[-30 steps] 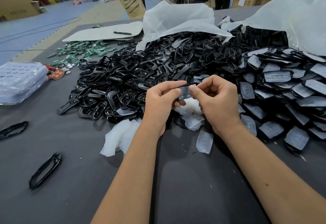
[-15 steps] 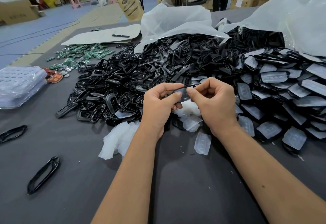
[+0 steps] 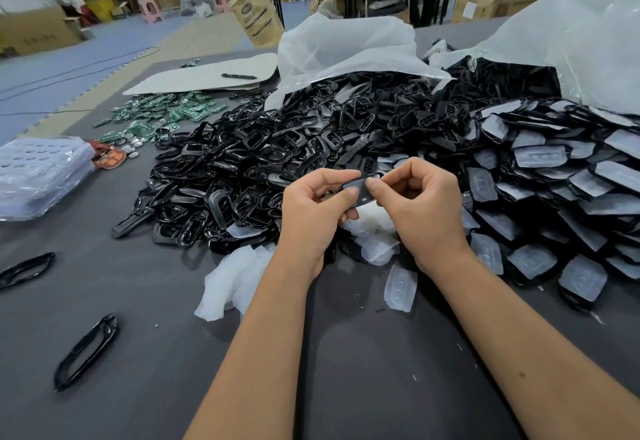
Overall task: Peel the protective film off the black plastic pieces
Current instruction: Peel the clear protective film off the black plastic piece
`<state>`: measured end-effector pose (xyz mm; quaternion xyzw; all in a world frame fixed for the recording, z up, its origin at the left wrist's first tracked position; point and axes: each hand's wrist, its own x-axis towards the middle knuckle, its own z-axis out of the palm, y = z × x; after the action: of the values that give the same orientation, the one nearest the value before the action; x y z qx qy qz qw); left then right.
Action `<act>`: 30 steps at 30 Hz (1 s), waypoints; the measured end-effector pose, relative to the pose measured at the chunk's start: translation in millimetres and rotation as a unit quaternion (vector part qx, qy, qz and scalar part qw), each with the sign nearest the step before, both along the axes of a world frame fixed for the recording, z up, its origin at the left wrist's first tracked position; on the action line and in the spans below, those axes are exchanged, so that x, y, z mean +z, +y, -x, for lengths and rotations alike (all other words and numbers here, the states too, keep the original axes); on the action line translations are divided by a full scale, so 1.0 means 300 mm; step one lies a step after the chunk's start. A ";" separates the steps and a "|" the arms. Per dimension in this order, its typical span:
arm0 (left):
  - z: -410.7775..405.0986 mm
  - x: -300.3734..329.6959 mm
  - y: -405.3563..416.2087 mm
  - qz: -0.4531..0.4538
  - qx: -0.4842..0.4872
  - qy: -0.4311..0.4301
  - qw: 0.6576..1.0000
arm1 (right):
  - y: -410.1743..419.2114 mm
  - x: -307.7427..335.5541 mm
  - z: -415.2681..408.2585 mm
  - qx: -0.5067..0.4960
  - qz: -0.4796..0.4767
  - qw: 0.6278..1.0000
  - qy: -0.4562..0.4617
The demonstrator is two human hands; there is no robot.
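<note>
Both hands hold one small black plastic piece [image 3: 360, 190] above the dark table. My left hand [image 3: 317, 209] grips its left end between thumb and fingers. My right hand [image 3: 420, 207] pinches its right edge with thumb and forefinger. Whether film still covers the piece I cannot tell. Film-covered black pieces [image 3: 540, 179] are heaped to the right. Bare black frames [image 3: 249, 169] are piled to the left and behind. Peeled whitish films [image 3: 235, 280] lie on the table under and in front of my hands.
Two loose black frames [image 3: 86, 353] lie at the near left. A wrapped stack of trays [image 3: 38, 172] sits at the left edge, green circuit boards [image 3: 162, 115] behind it. Big clear plastic bags [image 3: 346, 48] rise at the back. The grey table [image 3: 363, 370] lies between my forearms.
The piece has turned a little between my fingers and my hands have shifted slightly away from me. The grips are the same.
</note>
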<state>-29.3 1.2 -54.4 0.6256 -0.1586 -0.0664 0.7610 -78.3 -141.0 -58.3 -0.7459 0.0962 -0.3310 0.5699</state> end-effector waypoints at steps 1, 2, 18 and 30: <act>0.000 -0.001 -0.001 0.001 0.001 0.000 1.000 | -0.001 0.000 0.001 0.003 -0.003 1.000 0.002; 0.001 -0.001 -0.002 0.002 0.002 0.001 1.000 | -0.003 0.000 0.001 0.007 -0.007 1.000 0.004; 0.010 0.013 0.004 0.018 0.005 0.035 0.999 | -0.015 0.018 0.006 0.114 -0.152 0.981 0.033; 0.009 0.004 0.002 -0.004 0.012 0.007 1.000 | -0.009 -0.001 -0.001 0.079 -0.090 0.993 0.016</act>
<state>-31.9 1.6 -53.4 0.6298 -0.1453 -0.0622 0.7605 -78.1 -143.8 -58.7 -0.7021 0.0756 -0.2625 0.6576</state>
